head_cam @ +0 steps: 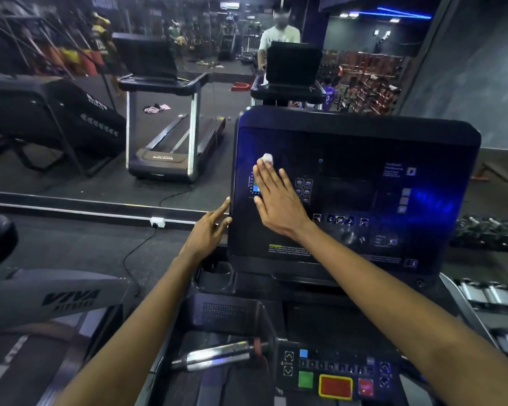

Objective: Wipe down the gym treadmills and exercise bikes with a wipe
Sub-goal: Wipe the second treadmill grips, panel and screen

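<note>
A dark glossy treadmill console screen [364,183] stands upright in front of me. My right hand [279,200] lies flat on the screen's left part with straight fingers, pressing a small white wipe [267,158] that shows just past the fingertips. My left hand [207,230] touches the console's left edge with its fingers extended. Below the screen sits the control panel [335,373] with green and red buttons.
A wall mirror ahead reflects a second treadmill [165,136] and a person in a white shirt [279,33]. A chrome handlebar [217,356] lies at the bottom centre. Dumbbells [487,230] line a rack at the right. A cable [141,250] runs over the floor on the left.
</note>
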`<state>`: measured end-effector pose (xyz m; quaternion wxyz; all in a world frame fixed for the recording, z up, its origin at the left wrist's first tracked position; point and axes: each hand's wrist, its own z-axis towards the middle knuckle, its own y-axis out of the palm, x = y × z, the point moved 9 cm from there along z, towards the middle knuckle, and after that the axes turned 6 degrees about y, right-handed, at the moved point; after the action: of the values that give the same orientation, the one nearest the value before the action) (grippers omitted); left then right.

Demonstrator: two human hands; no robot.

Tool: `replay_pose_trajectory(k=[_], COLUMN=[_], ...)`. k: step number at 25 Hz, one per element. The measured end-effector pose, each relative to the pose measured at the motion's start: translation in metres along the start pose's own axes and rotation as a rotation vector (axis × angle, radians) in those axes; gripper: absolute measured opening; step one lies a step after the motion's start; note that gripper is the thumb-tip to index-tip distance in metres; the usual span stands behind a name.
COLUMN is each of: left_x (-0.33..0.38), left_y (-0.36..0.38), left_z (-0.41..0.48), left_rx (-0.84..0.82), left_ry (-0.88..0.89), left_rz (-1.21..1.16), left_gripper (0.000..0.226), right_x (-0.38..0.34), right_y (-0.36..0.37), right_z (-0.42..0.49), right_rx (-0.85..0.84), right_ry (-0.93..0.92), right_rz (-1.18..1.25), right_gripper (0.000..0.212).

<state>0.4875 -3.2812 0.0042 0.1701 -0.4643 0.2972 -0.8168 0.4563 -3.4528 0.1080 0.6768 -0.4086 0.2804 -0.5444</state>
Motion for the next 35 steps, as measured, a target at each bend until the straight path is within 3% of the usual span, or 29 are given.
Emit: replay_pose_trajectory(k=[3, 9, 12, 18, 24, 27, 30, 33, 35], left_x=[-0.002, -0.018, -0.019, -0.019, -0.011, 0.005, 0.02, 0.018, 0.017], left_y=[-0.002, 0.0, 0.0, 0.002, -0.001, -0.006, -0.013, -0.013, -0.013], left_z=[-0.001, 0.004, 0.008, 0.009, 0.008, 0.009, 0.013, 0.015, 0.016], left_rx=[0.017, -0.067, -0.082, -0.116, -0.089, -0.053, 0.005, 0.005, -0.005], left_ry=[-0.024, -0.097, -0.106, -0.114, -0.129, -0.121, -0.089, -0.09, -0.092], left_rz=[-0.112, -0.205, -0.247, -0.242, -0.2, -0.174, -0.162, -0.178, -0.193], left_gripper=[0.047, 0.042, 0.045, 0.051, 0.046, 0.044, 0.043, 0.043, 0.044], right_x=[-0.023, -0.025, -0.033, -0.072, -0.068, -0.033, -0.015, -0.025, -0.012], right_y=[0.027, 0.028, 0.033, 0.065, 0.073, 0.053, 0.038, 0.054, 0.048], right_z=[-0.033, -0.054, -0.069, -0.091, -0.114, -0.11, -0.104, -0.111, -0.094], right_rx=[-0.09, -0.034, -0.021, -0.146, -0.258, -0.133, 0.041, -0.032, -0.02], right_ry=[-0.195, -0.2, -0.169, -0.222, -0.331, -0.237, -0.103, -0.042, 0.106], right_rz=[-0.052, 0.177, 0.282, 0.376, 0.276, 0.299, 0.249, 0.01, 0.002], right_gripper=[0.065, 0.068, 0.057, 0.025, 0.036, 0.031, 0.046, 0.058, 0.062])
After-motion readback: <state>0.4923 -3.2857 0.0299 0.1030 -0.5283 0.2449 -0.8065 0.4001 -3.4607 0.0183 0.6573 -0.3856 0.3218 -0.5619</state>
